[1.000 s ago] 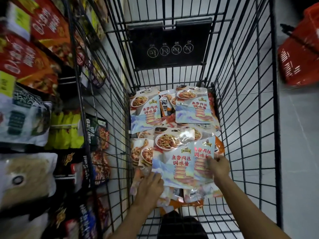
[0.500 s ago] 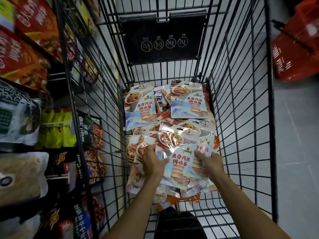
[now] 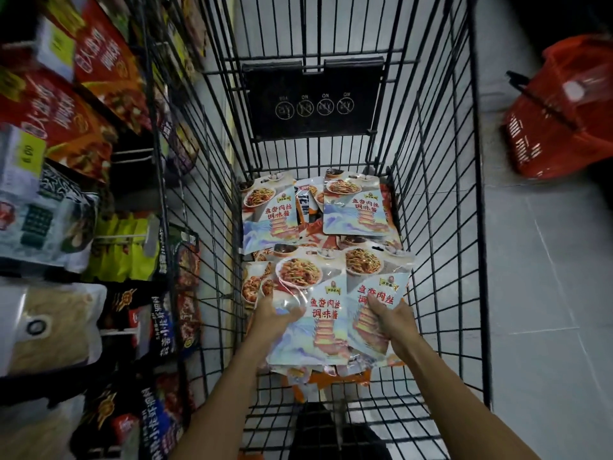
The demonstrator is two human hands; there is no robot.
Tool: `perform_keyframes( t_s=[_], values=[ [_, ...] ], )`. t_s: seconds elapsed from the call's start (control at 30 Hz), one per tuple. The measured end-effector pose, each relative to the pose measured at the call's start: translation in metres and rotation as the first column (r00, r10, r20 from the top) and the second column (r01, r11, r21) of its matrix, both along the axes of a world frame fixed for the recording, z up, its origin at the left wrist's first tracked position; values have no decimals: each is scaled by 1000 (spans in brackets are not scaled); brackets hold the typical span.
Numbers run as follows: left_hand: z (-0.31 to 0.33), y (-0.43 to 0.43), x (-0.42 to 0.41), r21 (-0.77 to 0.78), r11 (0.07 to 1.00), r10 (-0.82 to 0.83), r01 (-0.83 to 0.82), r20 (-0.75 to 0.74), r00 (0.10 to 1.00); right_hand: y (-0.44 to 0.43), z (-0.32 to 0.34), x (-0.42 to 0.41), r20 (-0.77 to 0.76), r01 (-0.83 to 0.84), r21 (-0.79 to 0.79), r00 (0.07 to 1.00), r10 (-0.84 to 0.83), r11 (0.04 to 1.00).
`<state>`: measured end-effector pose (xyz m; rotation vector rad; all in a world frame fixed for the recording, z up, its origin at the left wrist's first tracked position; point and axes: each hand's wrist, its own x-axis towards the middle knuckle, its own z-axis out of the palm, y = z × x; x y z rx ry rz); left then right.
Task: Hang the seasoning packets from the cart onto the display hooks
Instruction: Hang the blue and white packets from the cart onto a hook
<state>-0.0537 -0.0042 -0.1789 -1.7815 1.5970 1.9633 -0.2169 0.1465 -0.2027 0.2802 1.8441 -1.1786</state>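
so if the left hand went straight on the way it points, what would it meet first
Likely the half-covered packets just beyond the left hand, which holds the front packet; depth is unclear, so it might pass above them.

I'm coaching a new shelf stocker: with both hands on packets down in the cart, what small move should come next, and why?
Probably lift them straight up, clear of the cart. The left hand and right hand grip seasoning packets low between its wire walls; the display hooks are to the left.
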Motion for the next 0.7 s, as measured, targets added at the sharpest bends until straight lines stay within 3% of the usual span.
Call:
perform_keyframes(
  t_s=[0.2, 0.43, 0.57, 0.7],
  values=[
    [50, 7, 25, -82, 981, 175, -177, -29, 984, 2, 50, 0, -30, -85, -91, 996, 83, 992],
    [151, 34, 52, -192, 873, 407, -448, -221, 886, 5, 150, -2, -124, -364, -238, 931, 343, 900],
    [224, 60, 83, -320, 734, 468, -599, -401, 788, 1, 218, 6, -155, -535, -361, 842, 517, 764],
    [297, 96, 128, -479, 520, 501, -707, -500, 707, -9, 287, 29, -301, -670, -430, 739, 603, 606]
  ],
)
